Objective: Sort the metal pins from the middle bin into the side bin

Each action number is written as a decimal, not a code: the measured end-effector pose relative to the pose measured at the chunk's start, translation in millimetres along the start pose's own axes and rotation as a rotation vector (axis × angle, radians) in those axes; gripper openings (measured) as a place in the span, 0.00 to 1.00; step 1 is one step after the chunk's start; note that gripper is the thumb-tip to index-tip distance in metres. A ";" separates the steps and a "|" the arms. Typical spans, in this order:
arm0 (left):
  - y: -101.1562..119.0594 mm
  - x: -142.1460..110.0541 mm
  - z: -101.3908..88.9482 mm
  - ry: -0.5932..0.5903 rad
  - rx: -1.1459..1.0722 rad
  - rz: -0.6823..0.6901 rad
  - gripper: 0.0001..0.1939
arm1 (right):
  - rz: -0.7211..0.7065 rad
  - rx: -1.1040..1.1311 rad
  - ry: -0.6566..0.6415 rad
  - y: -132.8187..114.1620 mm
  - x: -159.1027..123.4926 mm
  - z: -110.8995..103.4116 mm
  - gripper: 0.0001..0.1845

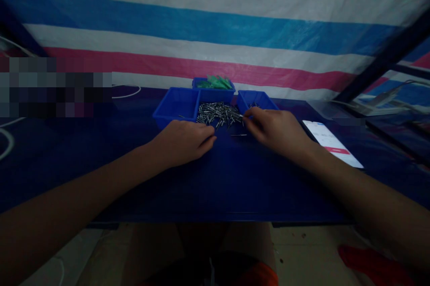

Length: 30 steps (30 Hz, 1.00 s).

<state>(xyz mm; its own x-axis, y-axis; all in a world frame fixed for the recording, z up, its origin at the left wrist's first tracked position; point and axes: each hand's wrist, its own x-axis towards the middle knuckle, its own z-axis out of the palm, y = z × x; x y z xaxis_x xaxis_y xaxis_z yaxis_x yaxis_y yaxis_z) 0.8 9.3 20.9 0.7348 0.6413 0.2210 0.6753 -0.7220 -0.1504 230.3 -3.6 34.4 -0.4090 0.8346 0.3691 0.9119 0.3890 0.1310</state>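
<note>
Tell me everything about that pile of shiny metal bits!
The pile is a loose jumble of thin, silvery, metal-looking sticks pointing every way. It lies on the blue table between the left bin and right bin, in front of the back bin. The right hand is at its right edge, perhaps touching it.

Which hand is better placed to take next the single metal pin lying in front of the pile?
Probably the right hand: it is close beside the metal pin, while a wider gap separates the left hand from it.

Shiny metal pins (220, 113), smooth plastic bins (215, 94), glossy phone screen (331, 143)
</note>
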 end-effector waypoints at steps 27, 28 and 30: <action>1.0 -0.8 3.7 -0.064 -0.025 0.027 0.12 | -0.346 0.056 -0.221 -0.9 -4.0 17.2 0.14; 1.6 -0.9 3.5 -0.063 -0.028 0.034 0.12 | -0.356 0.062 -0.219 -2.6 -4.6 16.7 0.15; 2.7 -1.0 3.2 -0.057 -0.033 0.053 0.11 | -0.384 0.092 -0.212 -6.1 -5.9 16.0 0.16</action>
<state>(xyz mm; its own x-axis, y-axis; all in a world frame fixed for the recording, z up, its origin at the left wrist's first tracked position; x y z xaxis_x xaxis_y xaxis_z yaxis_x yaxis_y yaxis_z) 2.1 7.5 17.2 0.7722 0.6153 0.1584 0.6340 -0.7626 -0.1282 226.6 -4.7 16.7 -0.7238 0.6810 0.1116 0.6899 0.7110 0.1362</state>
